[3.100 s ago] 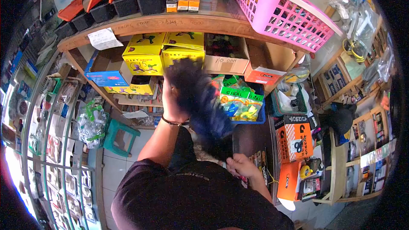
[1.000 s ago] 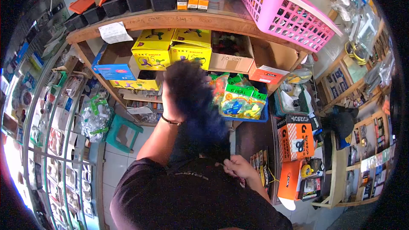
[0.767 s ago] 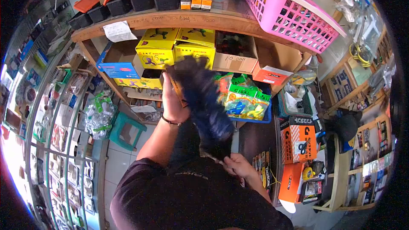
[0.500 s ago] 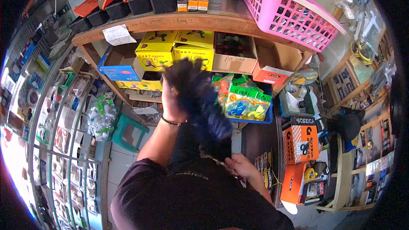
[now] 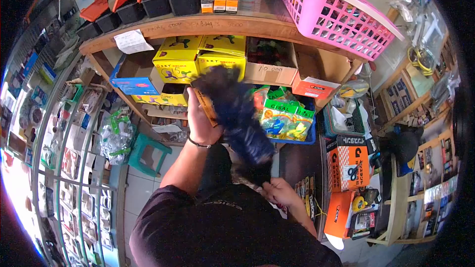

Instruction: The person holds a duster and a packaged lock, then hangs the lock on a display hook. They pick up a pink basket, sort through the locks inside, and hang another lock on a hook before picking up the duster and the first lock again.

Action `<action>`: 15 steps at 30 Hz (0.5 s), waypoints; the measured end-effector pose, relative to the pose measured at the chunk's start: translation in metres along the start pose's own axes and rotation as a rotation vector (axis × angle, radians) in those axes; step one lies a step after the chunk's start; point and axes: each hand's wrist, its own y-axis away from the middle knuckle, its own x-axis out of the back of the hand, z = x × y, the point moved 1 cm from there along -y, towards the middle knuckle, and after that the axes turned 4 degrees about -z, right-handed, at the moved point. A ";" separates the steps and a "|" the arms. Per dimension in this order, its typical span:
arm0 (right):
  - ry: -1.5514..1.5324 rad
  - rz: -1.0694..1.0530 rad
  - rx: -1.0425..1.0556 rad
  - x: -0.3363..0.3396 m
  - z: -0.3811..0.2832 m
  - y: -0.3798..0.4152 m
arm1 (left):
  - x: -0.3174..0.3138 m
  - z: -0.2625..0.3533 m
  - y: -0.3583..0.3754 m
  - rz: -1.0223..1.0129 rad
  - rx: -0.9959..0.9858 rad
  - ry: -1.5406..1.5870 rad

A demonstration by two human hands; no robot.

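Note:
A dark blue and black feather duster [image 5: 250,136], blurred by motion, crosses the middle of the view. My right hand [image 5: 282,192] is closed around its lower end. My left hand [image 5: 202,126] supports a brown-orange cardboard box [image 5: 204,103], its palm and fingers against the near side. The duster's feathers overlap the box and hide most of it. Behind lie yellow SKT boxes [image 5: 175,64] on the shelf and, to the right, green-topped plastic packets [image 5: 284,116] in a blue basket [image 5: 309,133].
Above is a wooden shelf edge [image 5: 198,25] with black bins [image 5: 185,2], small orange boxes [image 5: 225,2] and a pink basket [image 5: 341,24]. A green stool [image 5: 148,155] stands at left. Orange cartons [image 5: 349,165] are stacked at right, near a glass-fronted rack [image 5: 74,183] on the far left.
The duster has shifted slightly right and down across the box, uncovering more of the box's edge beside my left hand. Both hands stay in nearly the same places.

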 end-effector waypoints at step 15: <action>-0.050 -0.003 0.017 0.021 0.014 -0.006 | -0.024 -0.009 -0.006 -0.016 -0.018 0.080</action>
